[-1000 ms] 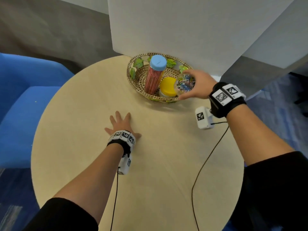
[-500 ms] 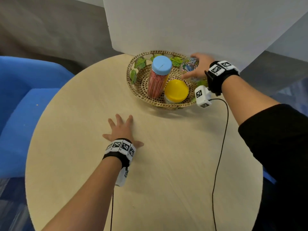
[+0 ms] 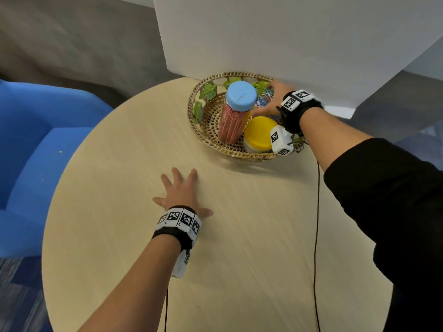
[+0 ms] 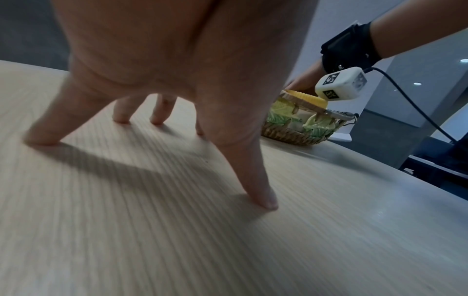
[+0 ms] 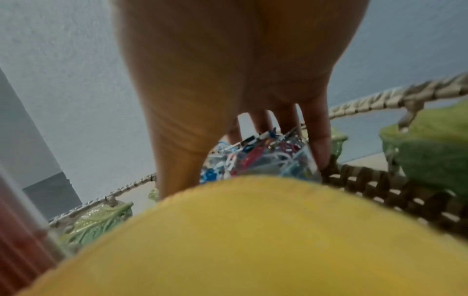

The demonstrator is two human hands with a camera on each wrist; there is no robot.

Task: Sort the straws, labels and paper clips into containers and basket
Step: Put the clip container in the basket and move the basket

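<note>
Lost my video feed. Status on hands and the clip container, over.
Right hand grips the paper clip container, low inside the basket. Left hand flat on table. Yellow-lidded jar and blue-lidded straw jar crowd alongside.

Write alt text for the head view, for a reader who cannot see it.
A person's right hand grips a clear container of paper clips in a wicker basket, beside a blue-lidded jar of straws and a yellow-lidded jar. The left hand rests flat on the round wooden table.

Office lounge: round wooden table (image 3: pixel 239 236), blue armchair (image 3: pixel 36 152), carpet tiles (image 3: pixel 16 295).
</note>
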